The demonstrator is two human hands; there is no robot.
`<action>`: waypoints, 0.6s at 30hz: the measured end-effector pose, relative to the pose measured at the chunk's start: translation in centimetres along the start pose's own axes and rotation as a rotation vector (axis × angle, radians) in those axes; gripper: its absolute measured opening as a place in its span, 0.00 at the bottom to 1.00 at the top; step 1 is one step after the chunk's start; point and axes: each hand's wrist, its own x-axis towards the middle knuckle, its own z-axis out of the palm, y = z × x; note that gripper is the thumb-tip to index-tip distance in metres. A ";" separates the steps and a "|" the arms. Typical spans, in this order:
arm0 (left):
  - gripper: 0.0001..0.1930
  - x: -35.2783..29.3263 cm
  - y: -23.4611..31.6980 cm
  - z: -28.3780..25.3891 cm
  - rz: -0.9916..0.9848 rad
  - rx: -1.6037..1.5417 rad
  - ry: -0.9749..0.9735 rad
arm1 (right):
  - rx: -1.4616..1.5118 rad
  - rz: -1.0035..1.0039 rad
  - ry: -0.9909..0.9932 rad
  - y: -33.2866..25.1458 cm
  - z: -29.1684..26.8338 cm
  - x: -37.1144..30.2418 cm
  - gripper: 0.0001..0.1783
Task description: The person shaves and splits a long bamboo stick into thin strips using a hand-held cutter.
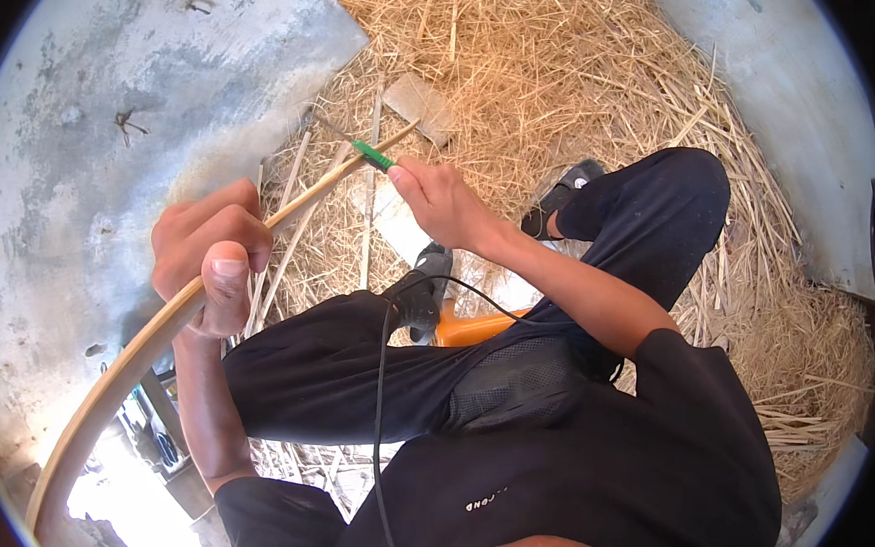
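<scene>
A long, narrow, pale yellow strip of bamboo or wood goes slantwise through the left half of the view, and I use it as the landmark. The person's left hand is closed around the middle of this strip, with the thumb on the near side and the fingers curled over it. The right hand, near the far end of the strip, grasps a small tool with green handle and thin dark blade. This handle crosses the strip; whether the cutting edge touches it, I cannot tell. The rear of the handle is hidden inside the right hand.

Below the strip, beside the left forearm, there is a dark, box-like holder with some slender things in it. It is partly covered by the arm and stands against strong light, so its contents are difficult to recognise. The near end of the strip reaches the dark round border, and I cannot see clearly where it stops.

To the right of the strip, dry yellow straw-like shavings cover the ground, and a flat grey slab lies among them, just behind the strip's far tip. Lower right of this tip, a smooth orange object is mostly hidden under the black trousers.
</scene>
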 end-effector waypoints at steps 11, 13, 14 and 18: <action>0.30 -0.6 -0.8 -0.8 -0.040 -0.006 0.036 | -0.048 0.231 0.095 1.4 0.9 0.2 0.23; 0.31 -0.5 -1.4 -1.0 -0.046 -0.033 0.075 | -0.264 0.248 0.125 1.3 0.9 0.3 0.24; 0.31 -0.4 -1.7 -1.1 -0.044 -0.028 0.096 | -0.240 0.248 0.167 1.4 0.8 0.4 0.24; 0.31 -0.1 -2.7 -1.7 -0.116 -0.065 0.167 | -0.077 0.291 0.105 1.8 0.0 1.1 0.26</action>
